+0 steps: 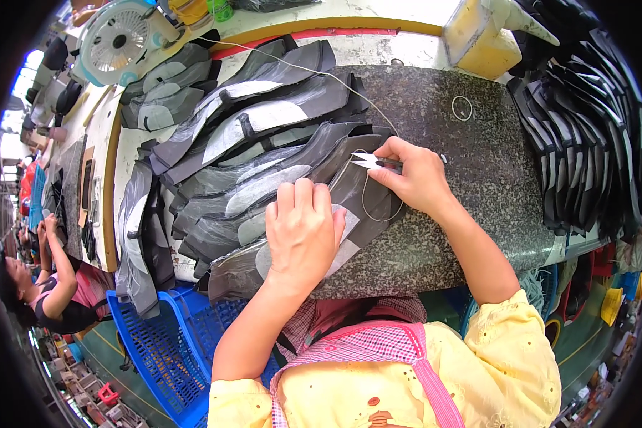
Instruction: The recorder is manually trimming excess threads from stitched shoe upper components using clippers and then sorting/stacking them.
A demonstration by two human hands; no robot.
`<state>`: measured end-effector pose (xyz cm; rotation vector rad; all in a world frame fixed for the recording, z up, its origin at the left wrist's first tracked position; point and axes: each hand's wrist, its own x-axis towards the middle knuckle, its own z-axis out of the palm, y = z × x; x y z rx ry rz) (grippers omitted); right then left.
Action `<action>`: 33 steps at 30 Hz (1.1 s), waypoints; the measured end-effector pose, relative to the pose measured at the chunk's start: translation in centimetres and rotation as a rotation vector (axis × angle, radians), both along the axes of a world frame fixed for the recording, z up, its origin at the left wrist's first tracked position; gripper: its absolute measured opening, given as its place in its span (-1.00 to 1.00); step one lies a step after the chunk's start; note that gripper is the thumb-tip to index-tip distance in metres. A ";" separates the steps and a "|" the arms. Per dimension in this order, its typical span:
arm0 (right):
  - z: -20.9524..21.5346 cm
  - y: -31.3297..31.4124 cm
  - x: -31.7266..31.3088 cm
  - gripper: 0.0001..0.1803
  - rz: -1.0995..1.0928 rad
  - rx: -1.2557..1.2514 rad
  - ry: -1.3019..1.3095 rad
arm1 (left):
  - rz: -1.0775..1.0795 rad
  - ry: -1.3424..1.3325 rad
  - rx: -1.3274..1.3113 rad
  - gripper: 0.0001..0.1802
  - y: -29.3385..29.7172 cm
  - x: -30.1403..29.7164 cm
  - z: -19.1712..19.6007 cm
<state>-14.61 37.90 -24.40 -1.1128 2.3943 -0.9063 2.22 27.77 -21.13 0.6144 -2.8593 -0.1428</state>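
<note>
Thread snips (364,160) with pale blades and a dark handle are held in my right hand (419,175), fingers closed round them. The blades point left, over the edge of a dark grey cut piece (364,190) with a lighter patch. My left hand (301,235) presses on that piece with bent fingers close together and the thumb to the right; what lies under the fingertips is hidden. A thin pale cord (303,65) runs from the upper left to my right hand, and a loop of it hangs below the snips. More grey pieces (264,118) overlap in a pile beyond my left hand.
Speckled stone slab (471,164) under my right arm, with a small cord ring (461,108) on it. Dark pieces (578,135) are stacked at the right. A fan (118,39) stands far left. Blue baskets (157,349) sit below the table edge. Another person (46,285) works at left.
</note>
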 end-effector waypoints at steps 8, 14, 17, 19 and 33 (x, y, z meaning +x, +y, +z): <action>0.4 -0.6 0.1 -0.67 0.015 -0.034 0.028 | 0.016 0.000 -0.008 -0.66 0.1 -0.1 -0.1; 0.5 0.1 -0.2 -0.69 0.009 0.037 0.065 | -0.008 0.065 -0.035 -0.68 0.0 -0.1 -0.4; 0.6 0.0 0.1 -0.68 0.020 0.041 0.111 | 0.002 0.045 -0.037 -0.68 0.1 -0.1 -0.5; 0.7 -0.1 0.1 -0.69 0.046 0.065 0.156 | 0.003 0.051 -0.046 -0.69 0.1 -0.1 -0.6; 0.1 -0.4 0.0 -0.67 0.082 0.023 0.062 | 0.007 0.037 -0.036 -0.68 0.1 -0.2 -0.4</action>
